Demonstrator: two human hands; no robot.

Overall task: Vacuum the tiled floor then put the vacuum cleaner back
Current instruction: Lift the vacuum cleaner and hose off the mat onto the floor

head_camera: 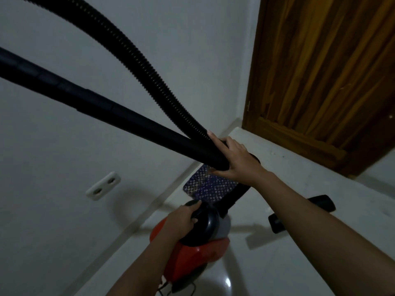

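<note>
Over on the left, a white wall socket (pixel 103 186) sits low on the wall with nothing plugged into it, and the rigid black wand (pixel 102 105) slants up and away past it. Beside that, the ribbed hose (pixel 132 58) arcs overhead and comes down to meet the wand. Lower, the left hand (pixel 181 220) is clenched over the black carry handle (pixel 199 212) of the red vacuum cleaner (pixel 192 259), which stands close to the wall in the corner by the skirting. A little to the right, the right hand (pixel 236 162) wraps the junction where hose and wand join. Two loose black nozzles (pixel 320 202) lie on the tiled floor (pixel 277 270) further right, under the wooden door (pixel 324 77). This looks like stowing: best to steady the body by its handle, lower the wand gently against the wall, and keep the hose untwisted.
</note>
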